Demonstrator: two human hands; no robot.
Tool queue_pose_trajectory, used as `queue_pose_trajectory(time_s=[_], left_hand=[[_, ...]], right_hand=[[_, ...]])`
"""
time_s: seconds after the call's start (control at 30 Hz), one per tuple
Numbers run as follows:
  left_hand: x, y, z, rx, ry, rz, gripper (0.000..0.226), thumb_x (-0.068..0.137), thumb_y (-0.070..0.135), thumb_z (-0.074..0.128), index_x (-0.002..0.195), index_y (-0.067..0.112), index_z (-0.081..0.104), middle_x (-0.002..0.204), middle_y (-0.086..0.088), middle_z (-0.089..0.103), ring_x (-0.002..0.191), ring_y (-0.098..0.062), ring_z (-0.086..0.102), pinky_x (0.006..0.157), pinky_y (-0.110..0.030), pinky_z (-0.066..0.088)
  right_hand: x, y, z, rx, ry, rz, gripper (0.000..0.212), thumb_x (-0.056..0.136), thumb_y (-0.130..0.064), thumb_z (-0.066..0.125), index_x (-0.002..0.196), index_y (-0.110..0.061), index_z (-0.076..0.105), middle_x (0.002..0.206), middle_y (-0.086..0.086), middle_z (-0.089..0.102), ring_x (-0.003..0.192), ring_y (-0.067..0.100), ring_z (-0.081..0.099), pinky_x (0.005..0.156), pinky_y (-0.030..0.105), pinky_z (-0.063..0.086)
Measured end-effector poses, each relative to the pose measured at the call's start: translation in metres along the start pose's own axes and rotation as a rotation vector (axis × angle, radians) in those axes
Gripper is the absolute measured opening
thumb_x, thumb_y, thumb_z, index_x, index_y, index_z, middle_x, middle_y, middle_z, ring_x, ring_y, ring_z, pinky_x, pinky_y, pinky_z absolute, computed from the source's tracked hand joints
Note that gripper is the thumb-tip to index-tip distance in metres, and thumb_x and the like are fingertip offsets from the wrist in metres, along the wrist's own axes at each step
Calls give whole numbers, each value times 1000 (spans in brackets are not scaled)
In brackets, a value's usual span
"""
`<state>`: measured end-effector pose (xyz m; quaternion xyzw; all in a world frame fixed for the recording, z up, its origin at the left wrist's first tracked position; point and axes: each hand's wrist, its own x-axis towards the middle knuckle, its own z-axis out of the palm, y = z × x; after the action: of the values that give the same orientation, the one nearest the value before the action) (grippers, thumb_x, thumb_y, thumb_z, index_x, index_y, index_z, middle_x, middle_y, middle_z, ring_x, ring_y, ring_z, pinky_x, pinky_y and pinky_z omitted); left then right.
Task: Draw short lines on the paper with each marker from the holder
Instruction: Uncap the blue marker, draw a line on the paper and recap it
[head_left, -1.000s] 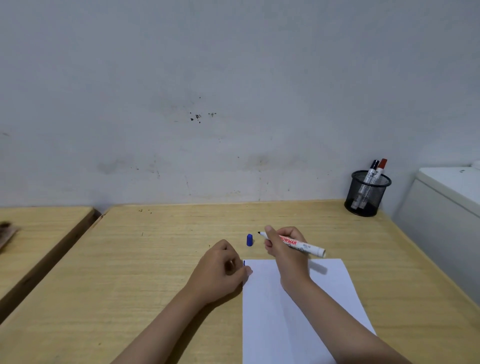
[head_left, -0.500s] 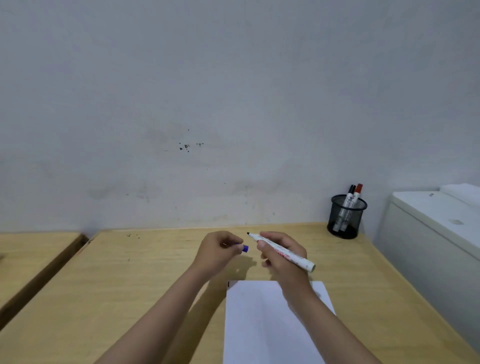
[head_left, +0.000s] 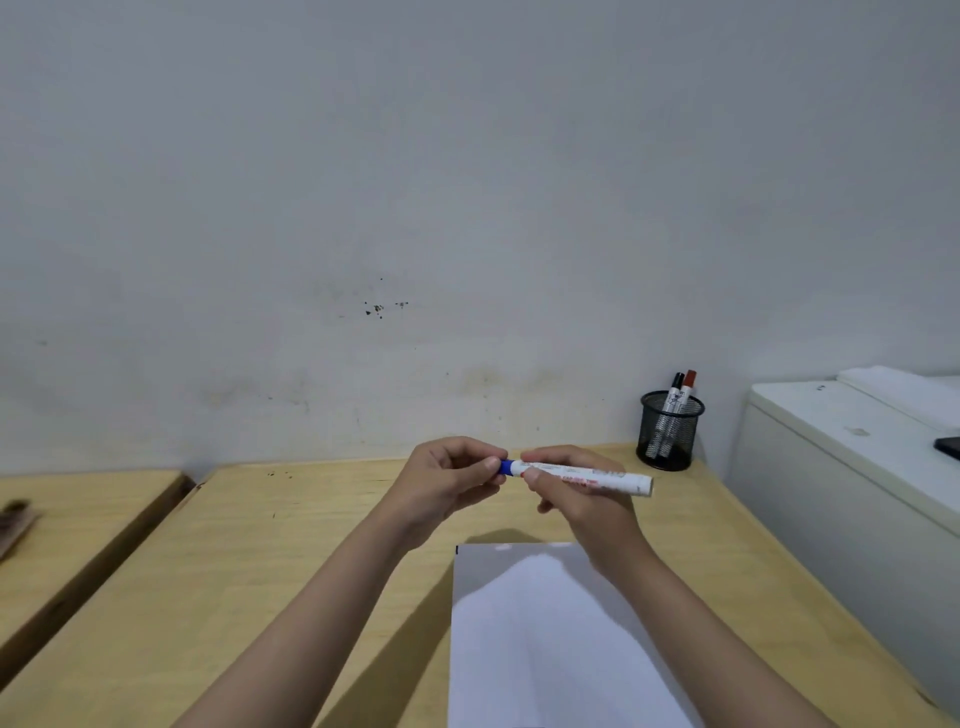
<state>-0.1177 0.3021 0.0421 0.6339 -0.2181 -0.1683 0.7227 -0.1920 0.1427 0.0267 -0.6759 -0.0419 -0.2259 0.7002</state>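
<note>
Both hands meet in the air above the wooden table, just beyond the far edge of the paper. The right hand is closed around the white barrel of the marker, thumb and fingers wrapped over its forward half, while the bare tail end sticks out past the hand. The left hand pinches the blue cap between thumb and fingertips — the cap sits on the marker's tip end, though how fully it is seated cannot be told.

The marker lies nearly level, its long axis running left to right across the view, the capped end pointing toward the left hand and the tail pointing right, dipping slightly, toward the holder.

That black mesh holder stands at the far right corner of the table by the wall, well apart from the hands, with a black-capped marker and a red-capped marker upright in it, leaning a little to the right. The paper lies flat — a small dark mark shows at its far left corner.
</note>
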Motion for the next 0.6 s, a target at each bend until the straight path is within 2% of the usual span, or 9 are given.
queue_pose_trajectory(time_s=[0.13,0.27,0.43,0.5,0.6], left_hand=[[-15,10,8,-16,7,44,13,83,0,61,82,8,72,65,-1,71,65,-10,67,70,-21,58],[-30,21,16,9,62,167,13,80,-1,65,78,8,73,62,-4,72,62,-12,67,66,-22,58],[-43,25,25,11,101,280,10,79,-5,64,78,3,71,60,-3,71,59,-13,67,61,-19,55],[-44,22,26,33,104,274,10,79,-6,64,78,2,71,60,-2,71,59,-12,67,60,-18,54],[-39,17,28,72,124,238,11,80,-5,64,78,4,71,61,-3,71,59,-12,65,59,-17,53]], right_hand=[[-7,-11,-2,51,19,-40,12,78,-7,73,84,-17,76,73,-4,71,71,11,63,61,26,53],[-17,-23,3,32,-3,-152,12,79,-10,70,87,-19,74,78,-3,71,68,16,62,66,25,54],[-26,-30,7,54,4,-197,14,81,-9,67,86,-21,72,78,-6,71,68,15,62,68,28,55],[-30,-26,6,68,4,-148,13,80,-10,67,87,-20,72,78,-6,71,71,12,62,66,25,55],[-31,-18,4,143,34,75,11,82,-15,67,92,-17,72,78,-2,70,74,10,63,64,23,54]])
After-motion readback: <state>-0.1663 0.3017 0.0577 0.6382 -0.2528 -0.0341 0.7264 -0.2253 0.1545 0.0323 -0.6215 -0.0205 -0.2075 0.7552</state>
